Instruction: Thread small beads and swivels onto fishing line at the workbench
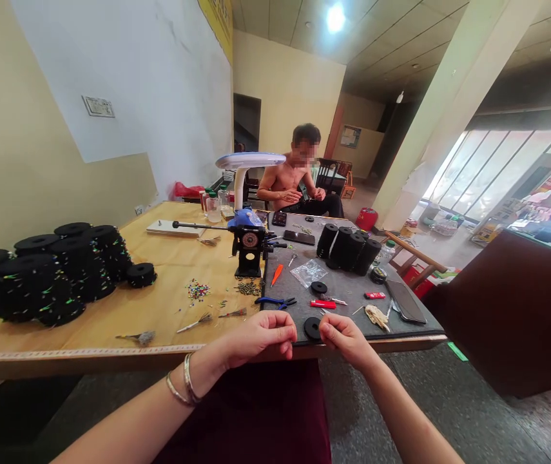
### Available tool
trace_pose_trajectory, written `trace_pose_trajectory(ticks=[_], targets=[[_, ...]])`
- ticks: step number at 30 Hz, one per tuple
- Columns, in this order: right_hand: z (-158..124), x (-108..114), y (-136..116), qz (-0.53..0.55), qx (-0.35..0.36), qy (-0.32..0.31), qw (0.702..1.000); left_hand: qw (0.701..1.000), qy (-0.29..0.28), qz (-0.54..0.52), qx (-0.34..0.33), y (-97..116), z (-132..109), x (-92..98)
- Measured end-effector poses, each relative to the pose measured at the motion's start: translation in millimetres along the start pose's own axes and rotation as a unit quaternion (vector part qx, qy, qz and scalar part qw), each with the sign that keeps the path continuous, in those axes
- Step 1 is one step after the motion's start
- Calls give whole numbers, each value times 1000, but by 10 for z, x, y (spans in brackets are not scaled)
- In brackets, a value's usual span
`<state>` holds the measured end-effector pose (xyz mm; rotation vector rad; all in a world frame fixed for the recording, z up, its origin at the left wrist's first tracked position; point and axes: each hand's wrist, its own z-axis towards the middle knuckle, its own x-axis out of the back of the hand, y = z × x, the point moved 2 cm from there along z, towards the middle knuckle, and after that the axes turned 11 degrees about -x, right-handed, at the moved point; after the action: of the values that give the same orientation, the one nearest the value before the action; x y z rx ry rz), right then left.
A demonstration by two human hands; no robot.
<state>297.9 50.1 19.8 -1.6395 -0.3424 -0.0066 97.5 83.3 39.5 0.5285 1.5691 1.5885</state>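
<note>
My left hand (275,334) is closed in a pinch above the table's front edge, thumb against the fingers. Across from it, my right hand (345,338) also pinches. Whatever lies between the fingertips of either hand is too fine to make out. Behind the gap between them lies a black foam spool (312,328), flat on the grey mat (352,322); the right fingertips overlap its edge in view. Just beyond are a red lighter (322,304), blue-handled pliers (275,301) and a second black spool (318,287).
Stacked black spools (33,283) with small coloured bits fill the left side; more stacks (347,248) stand on the mat. A black winding device (249,251) and a lamp (250,160) rise mid-table. Loose beads (198,290) lie on the wood. Another person (294,177) sits beyond.
</note>
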Motion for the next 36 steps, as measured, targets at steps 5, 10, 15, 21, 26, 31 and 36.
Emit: trace_pose_trajectory(ticks=[5, 10, 15, 21, 26, 31, 36], targets=[[15, -7, 45, -4, -14, 2, 1000, 1000, 0, -23, 19, -110, -27, 8], [15, 5, 61, -22, -5, -4, 1000, 1000, -6, 0, 17, -184, -28, -2], [-10, 42, 85, -32, 5, -1, 999, 999, 1, 37, 15, -229, -73, 11], [-22, 116, 175, -48, -1, 3, 999, 998, 16, -33, 60, -395, -255, 40], [-24, 138, 249, -64, -6, -3, 998, 987, 55, -69, 134, -513, -415, 29], [-43, 150, 270, -66, -1, 3, 998, 986, 54, 50, 151, -576, -570, 66], [-44, 109, 239, -56, -3, -6, 998, 926, 24, 352, 138, -591, -751, 207]])
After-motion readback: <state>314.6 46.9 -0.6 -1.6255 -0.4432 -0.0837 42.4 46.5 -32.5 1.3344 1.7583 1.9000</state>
